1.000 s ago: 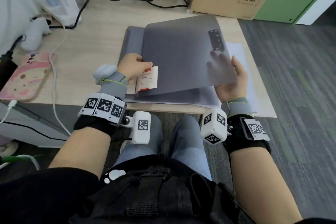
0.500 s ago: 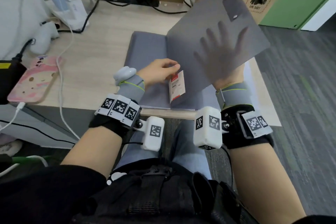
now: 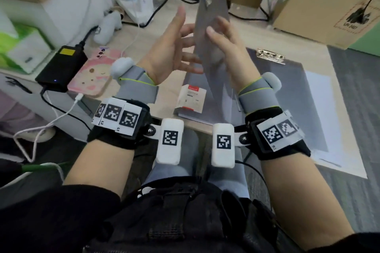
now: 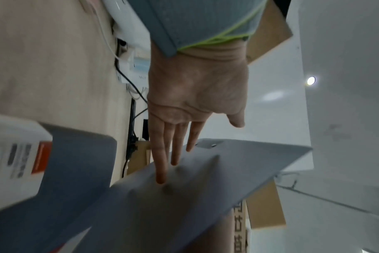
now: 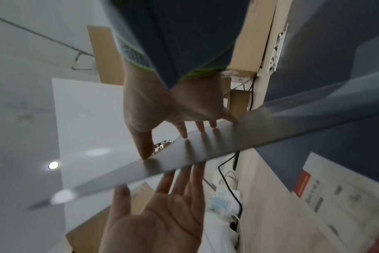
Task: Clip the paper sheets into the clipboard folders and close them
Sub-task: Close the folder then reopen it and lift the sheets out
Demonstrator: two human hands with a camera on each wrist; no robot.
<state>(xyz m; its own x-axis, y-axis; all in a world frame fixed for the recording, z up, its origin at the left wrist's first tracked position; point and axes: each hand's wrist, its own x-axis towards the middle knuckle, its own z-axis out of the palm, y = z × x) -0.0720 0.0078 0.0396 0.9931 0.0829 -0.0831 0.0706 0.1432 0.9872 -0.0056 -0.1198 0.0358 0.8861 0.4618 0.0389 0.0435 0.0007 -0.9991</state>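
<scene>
1. At the far left of the desk [image 3: 61, 33] we see a black charger [image 3: 61, 67], and just beside it to the right a pink phone [image 3: 96, 72] with a white cable [image 3: 53, 123] plugged in.
2. Next comes our left hand [image 3: 172, 51], raised above the desk with the palm turned to the right. The fingers [image 4: 162, 154] are straight and a little spread, and their tips touch the left face of the folder cover. The thumb points up, apart from the cover.
3. Between the two hands stands the grey folder cover [image 3: 213, 26], nearly upright, almost edge-on to the head camera. It carries a metal clip [image 3: 208, 0] near its top.
4. Below it, near the front edge of the desk, a small white card with red bands [image 3: 192, 98] lies on the flat grey part of the folder.
5. Our right hand [image 3: 228, 51] presses on the right face of the cover with straight fingers [image 5: 183, 130]; the thumb lies flat against the same cover. It does not pinch.
6. Further right, a second grey clipboard [image 3: 292, 96] lies flat on the desk with its metal clip [image 3: 271, 56] at the far end, on white paper sheets [image 3: 337, 129] that hang over the desk edge.
7. At the far right stands a cardboard box [image 3: 329, 4].
</scene>
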